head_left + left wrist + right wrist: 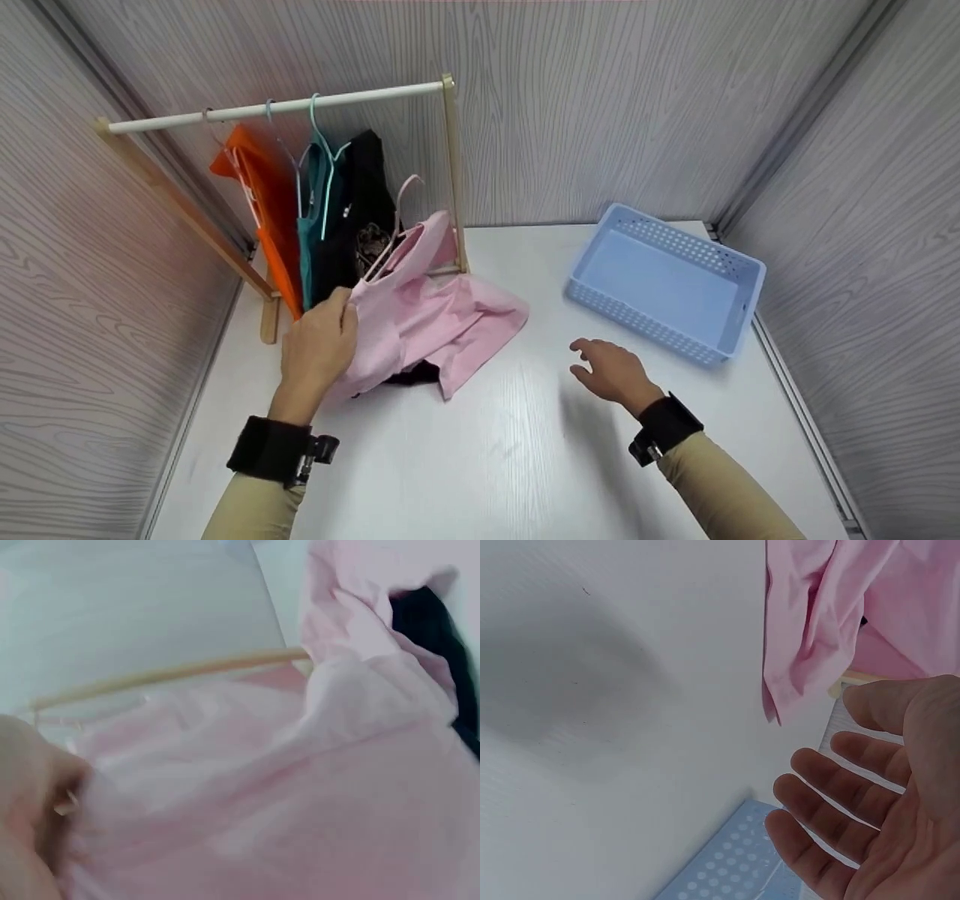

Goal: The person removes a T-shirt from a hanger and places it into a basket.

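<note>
My left hand (319, 337) grips the near shoulder of a pink shirt (450, 315), which has a pink hanger (398, 206) in its neck. The hanger's hook points up, below the rail and apart from it. Folds of the shirt spread onto the table, with a bit of black cloth (416, 373) showing beneath. In the blurred left wrist view, the pink shirt (300, 802) fills most of the picture beside my curled fingers. My right hand (611, 371) hovers over the table between shirt and basket, holding nothing; its fingers are loosely spread in the right wrist view.
A clothes rack with a white rail (277, 107) stands at the back left. From it hang an orange garment (266, 195), a teal garment (309, 217) and a black garment (367, 180). A blue plastic basket (660, 274) sits at the right, with walls behind and beside the table.
</note>
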Demonstrator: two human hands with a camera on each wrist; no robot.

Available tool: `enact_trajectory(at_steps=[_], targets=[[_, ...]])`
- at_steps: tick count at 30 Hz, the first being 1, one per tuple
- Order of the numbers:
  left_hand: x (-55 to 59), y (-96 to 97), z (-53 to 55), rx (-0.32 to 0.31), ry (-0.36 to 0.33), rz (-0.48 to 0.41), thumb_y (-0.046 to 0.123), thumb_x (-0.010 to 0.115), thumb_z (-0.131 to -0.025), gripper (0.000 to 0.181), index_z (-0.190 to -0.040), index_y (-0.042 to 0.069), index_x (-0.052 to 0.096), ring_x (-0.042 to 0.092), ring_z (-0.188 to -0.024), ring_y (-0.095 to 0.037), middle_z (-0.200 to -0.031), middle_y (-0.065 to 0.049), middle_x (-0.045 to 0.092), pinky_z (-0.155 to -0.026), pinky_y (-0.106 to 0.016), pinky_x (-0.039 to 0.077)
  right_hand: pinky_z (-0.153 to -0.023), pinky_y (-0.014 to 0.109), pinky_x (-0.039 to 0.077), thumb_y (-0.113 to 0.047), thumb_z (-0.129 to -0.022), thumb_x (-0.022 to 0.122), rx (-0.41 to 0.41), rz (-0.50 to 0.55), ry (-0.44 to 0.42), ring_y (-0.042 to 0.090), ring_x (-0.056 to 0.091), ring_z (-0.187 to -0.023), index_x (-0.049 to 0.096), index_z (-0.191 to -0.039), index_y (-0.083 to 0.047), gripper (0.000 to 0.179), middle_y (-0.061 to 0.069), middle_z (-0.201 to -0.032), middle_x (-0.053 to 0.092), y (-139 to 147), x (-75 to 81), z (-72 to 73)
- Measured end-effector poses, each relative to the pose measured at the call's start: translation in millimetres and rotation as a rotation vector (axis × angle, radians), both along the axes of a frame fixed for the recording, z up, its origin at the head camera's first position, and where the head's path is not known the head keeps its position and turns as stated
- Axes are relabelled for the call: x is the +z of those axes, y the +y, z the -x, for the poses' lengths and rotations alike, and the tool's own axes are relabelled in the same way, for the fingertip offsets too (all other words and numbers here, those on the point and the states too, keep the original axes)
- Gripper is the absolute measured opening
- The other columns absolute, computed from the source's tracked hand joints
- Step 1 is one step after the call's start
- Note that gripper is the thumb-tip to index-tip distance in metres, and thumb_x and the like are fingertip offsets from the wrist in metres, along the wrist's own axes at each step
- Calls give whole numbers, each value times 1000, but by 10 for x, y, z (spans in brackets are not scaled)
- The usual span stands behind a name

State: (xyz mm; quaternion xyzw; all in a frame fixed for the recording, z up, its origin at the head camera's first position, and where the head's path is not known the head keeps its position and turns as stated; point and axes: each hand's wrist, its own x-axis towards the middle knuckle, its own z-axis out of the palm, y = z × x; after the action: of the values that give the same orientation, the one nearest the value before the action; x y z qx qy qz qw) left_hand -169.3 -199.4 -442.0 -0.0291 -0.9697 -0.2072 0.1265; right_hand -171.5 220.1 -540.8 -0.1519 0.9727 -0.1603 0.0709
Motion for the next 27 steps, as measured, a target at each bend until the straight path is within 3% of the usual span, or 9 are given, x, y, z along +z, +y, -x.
enact_trajectory(at_steps=[4, 12, 15, 20, 23, 27], targets=[[30, -62, -5, -96, 11, 32, 35, 45, -103, 25, -96, 14, 57, 42, -51, -19, -58, -3, 41, -48, -28, 31, -75, 48, 55, -27, -93, 63, -19, 5, 3, 30, 67, -95, 60, -126, -10, 37, 12, -110, 69, 22, 15, -22], [268, -87, -58, -273, 24, 163, 42, 50, -100, 25, -90, 21, 60, 39, -51, -16, -53, 3, 35, -52, -28, 31, -79, 49, 54, -28, -94, 64, -61, 47, 67, 35, 65, -102, 49, -138, -7, 51, 17, -123, 63, 92, 104, -39], [303, 47, -20, -356, 36, 140, 41, 52, -99, 24, -90, 21, 61, 39, -52, -14, -54, 4, 34, -54, -27, 32, -94, 54, 47, -32, -93, 65, -89, 79, 158, 38, 57, -118, 39, -146, -8, 63, 19, -137, 54, 113, 178, -16], [330, 400, 120, -476, 68, 112, 40, 53, -99, 24, -90, 21, 64, 39, -50, -11, -54, 5, 34, -52, -25, 33, -114, 59, 23, -36, -92, 67, -84, 204, 362, 34, 38, -138, 34, -150, -8, 72, 17, -148, 43, 102, 399, 98], [342, 629, 215, -555, 110, 81, 40, 53, -99, 25, -94, 21, 67, 43, -50, -10, -54, 6, 39, -52, -26, 37, -115, 58, 20, -33, -92, 67, -32, 280, 473, 32, 41, -135, 43, -144, -8, 63, 15, -143, 49, 99, 534, 160], [329, 869, 329, -626, 166, 17, 39, 52, -100, 26, -94, 21, 69, 49, -54, -10, -61, 5, 53, -54, -28, 44, -106, 55, 31, -22, -92, 66, -2, 395, 612, 31, 55, -118, 58, -130, -9, 41, 11, -124, 64, 157, 658, 199]])
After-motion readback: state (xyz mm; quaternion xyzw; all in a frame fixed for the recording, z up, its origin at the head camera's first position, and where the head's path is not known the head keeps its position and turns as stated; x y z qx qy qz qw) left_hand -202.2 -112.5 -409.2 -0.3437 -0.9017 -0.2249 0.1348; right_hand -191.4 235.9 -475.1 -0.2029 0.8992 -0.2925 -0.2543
